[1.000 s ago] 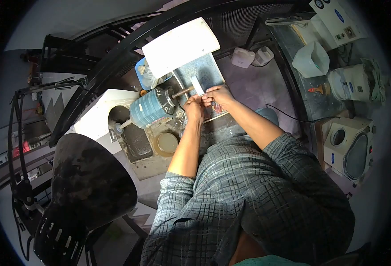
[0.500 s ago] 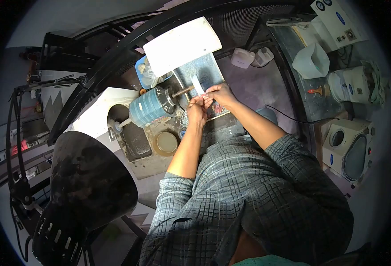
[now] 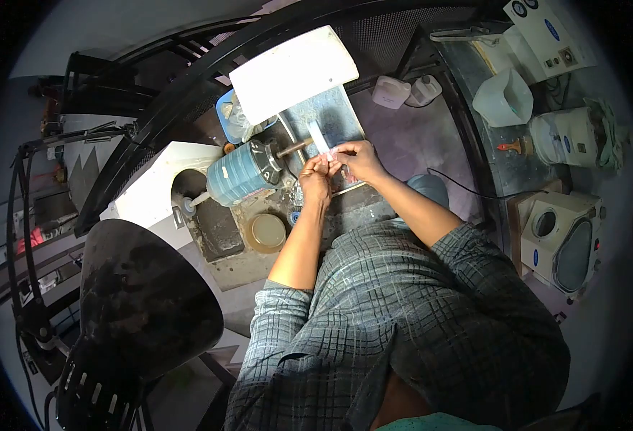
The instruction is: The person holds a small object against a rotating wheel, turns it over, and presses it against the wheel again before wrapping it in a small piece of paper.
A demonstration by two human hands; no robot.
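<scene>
My left hand (image 3: pixel 316 177) and my right hand (image 3: pixel 359 159) meet at a small pinkish-white piece (image 3: pixel 333 154), and the fingers of both are closed on it. Just beyond it is the edge of a white wheel (image 3: pixel 317 136) on the shaft (image 3: pixel 296 148) of a blue motor (image 3: pixel 237 174). The piece is at or very near the wheel's near edge; whether they touch I cannot tell. A tray (image 3: pixel 342 111) with bluish-white residue lies behind and under the wheel, partly covered by a white panel (image 3: pixel 294 74).
A black lamp shade (image 3: pixel 148 287) fills the lower left. Left of my left forearm sits a round bowl (image 3: pixel 267 231), beside a dark recessed basin (image 3: pixel 219 230). A blue container (image 3: pixel 224 115) stands behind the motor. At right are a white machine (image 3: pixel 562 241) and a pale jug (image 3: pixel 504 98).
Both hands stay at the wheel with only slight shifts of the fingers. The whole view has moved a little.
</scene>
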